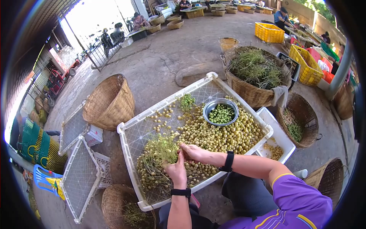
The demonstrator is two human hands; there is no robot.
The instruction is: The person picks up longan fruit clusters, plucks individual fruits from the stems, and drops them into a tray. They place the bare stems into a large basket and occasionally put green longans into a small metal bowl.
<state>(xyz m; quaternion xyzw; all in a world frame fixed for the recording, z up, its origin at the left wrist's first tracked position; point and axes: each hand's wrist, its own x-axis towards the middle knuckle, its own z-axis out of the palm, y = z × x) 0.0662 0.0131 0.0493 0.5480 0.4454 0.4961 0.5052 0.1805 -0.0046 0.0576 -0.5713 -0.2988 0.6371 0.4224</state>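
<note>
Both hands meet over a white mesh tray (131,131) heaped with small round yellow-green fruits (236,135). My left hand (177,173) is closed, with a feathery green sprig (164,149) of thin stems at its fingers. Pinched fingers of my right hand (193,152) touch the left fingertips; what lies between them is hidden. Below the hands spread cut stems (152,173) with fruits among them. A metal bowl (206,116) of small green fruits sits on the heap, and a green bunch (187,102) lies to its left.
Beyond the tray stands a wicker basket (244,93) full of stems. An upright wicker basket (110,101) and leaning mesh trays (80,175) are at left. To the right are a white bin (284,131) and a basket (310,118) with green fruits. Several people sit farther back.
</note>
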